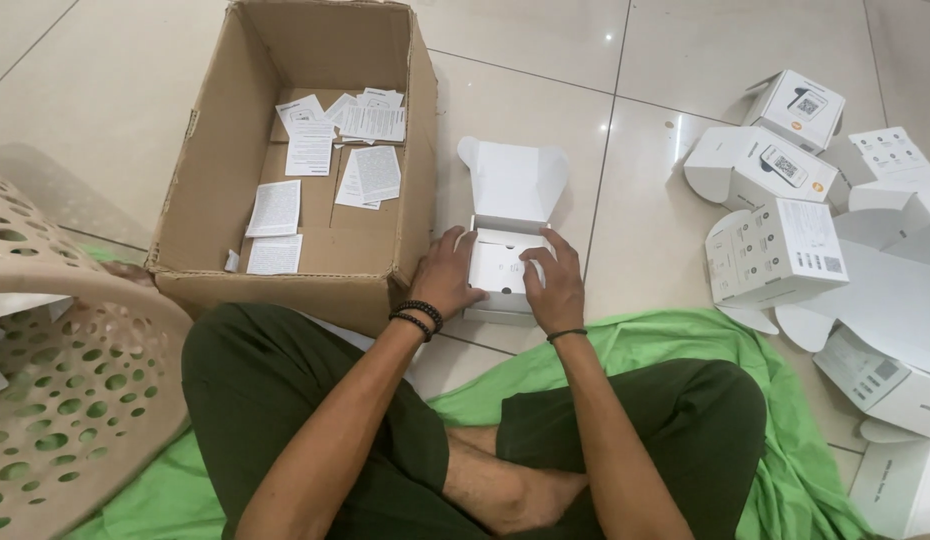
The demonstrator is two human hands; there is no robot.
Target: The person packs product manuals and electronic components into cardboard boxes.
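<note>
Between the left hand point(447, 272) and right hand point(553, 283), both gripping its sides, sits an open white box point(505, 235) on the floor

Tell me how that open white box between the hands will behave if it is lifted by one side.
The white box looks like thin card, so it is probably light and may flex. Its open lid would likely flop. The left hand and right hand grip opposite sides, which suggests two-sided support suits it.
</note>
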